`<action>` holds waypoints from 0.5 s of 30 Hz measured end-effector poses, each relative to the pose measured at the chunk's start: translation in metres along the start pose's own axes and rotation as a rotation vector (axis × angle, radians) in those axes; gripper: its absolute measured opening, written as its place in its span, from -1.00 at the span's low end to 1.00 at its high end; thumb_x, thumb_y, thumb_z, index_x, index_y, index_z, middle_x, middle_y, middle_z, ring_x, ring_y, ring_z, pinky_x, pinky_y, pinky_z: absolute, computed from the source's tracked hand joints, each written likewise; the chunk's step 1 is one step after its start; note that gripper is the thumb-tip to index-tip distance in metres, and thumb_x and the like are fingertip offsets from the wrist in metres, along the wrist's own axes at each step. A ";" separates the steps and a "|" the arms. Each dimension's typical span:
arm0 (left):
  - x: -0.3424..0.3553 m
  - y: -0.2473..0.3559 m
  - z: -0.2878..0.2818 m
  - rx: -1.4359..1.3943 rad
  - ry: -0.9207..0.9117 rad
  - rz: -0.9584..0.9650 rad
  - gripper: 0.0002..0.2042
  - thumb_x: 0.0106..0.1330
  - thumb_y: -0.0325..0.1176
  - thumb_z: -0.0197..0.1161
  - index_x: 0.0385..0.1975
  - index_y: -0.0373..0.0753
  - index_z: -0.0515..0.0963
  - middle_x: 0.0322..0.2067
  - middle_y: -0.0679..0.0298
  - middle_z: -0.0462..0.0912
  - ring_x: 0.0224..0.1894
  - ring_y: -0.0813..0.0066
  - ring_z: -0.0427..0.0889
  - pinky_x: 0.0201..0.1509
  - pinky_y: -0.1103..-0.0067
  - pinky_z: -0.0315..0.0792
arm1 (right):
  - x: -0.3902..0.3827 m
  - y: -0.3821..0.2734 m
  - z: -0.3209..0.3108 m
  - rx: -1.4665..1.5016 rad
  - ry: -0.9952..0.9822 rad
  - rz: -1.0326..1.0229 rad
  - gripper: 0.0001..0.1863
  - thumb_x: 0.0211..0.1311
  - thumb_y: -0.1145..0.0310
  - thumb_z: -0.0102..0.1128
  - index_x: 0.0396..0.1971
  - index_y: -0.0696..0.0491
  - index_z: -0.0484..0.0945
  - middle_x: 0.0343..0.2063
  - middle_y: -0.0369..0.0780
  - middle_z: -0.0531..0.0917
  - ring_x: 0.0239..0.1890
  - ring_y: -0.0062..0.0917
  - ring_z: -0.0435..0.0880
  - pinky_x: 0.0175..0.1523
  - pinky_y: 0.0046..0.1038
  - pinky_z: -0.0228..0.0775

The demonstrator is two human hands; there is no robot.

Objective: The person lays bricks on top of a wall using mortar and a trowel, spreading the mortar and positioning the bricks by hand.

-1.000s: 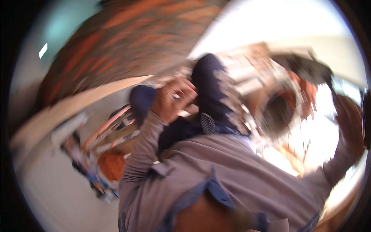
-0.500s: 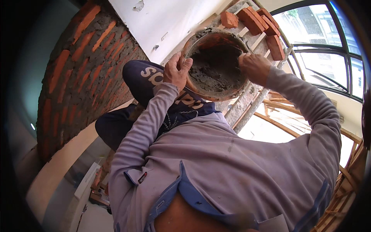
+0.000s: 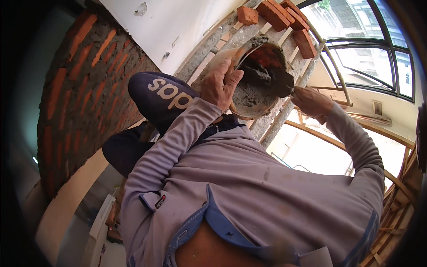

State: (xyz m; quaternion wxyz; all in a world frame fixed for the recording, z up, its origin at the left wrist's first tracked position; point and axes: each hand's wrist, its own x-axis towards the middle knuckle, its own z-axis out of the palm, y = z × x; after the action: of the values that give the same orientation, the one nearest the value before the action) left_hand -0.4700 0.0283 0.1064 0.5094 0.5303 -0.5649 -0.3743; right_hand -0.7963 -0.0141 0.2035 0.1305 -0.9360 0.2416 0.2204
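A round mortar bucket tips toward the right at the front of the planks, its outer wall smeared grey. Wet grey mortar lies inside it. My left hand grips the near left side of the bucket, the thumb by the rim and the fingers along the outer wall. At the opposite rim my right hand is closed round the handle of a trowel, mostly hidden in the fist. The mortar-coated trowel blade reaches over the bucket's mouth.
Several red bricks rest on the scaffold planks beyond the bucket. A brick wall with mortar rises at left, beside a white wall. Metal poles and a black-framed window stand at right; timber lies lower right.
The bucket has tilted to the right. My left hand has shifted from the rim onto its outer side. My right hand has moved right and down, bringing the trowel blade into sight.
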 end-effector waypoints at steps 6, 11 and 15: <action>-0.004 0.007 -0.012 -0.006 -0.027 -0.067 -0.47 0.35 -0.02 0.20 -0.04 -0.50 0.51 -0.34 -0.11 0.66 -0.29 0.00 0.68 -0.21 0.31 0.53 | 0.043 -0.061 -0.013 0.998 -0.053 0.652 -0.67 0.39 0.18 -0.07 -0.38 0.18 0.37 -0.65 -0.21 0.44 -0.69 -0.45 0.53 -0.54 -0.39 0.44; -0.015 0.003 -0.001 0.074 0.059 0.059 -0.46 0.37 -0.01 0.16 -0.03 -0.50 0.50 -0.35 -0.13 0.65 -0.29 -0.04 0.68 -0.24 0.32 0.52 | 0.070 -0.094 -0.009 1.091 0.051 0.627 -0.67 0.39 0.16 0.01 -0.37 0.17 0.43 -0.71 -0.26 0.45 -0.71 -0.57 0.52 -0.63 -0.45 0.37; -0.018 0.004 -0.007 0.003 -0.049 -0.088 -0.46 0.36 0.06 0.15 -0.04 -0.42 0.51 -0.39 -0.06 0.63 -0.35 0.00 0.66 -0.29 0.37 0.50 | 0.058 -0.099 -0.010 1.287 0.065 0.503 -0.66 0.34 0.14 0.13 -0.35 0.16 0.43 -0.70 -0.31 0.45 -0.70 -0.63 0.51 -0.63 -0.51 0.35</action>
State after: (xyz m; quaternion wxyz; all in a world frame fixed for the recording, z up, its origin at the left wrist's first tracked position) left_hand -0.4652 0.0479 0.1089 0.4779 0.5461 -0.5537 -0.4084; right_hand -0.6969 0.0437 0.1985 0.5975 -0.5939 0.5379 0.0284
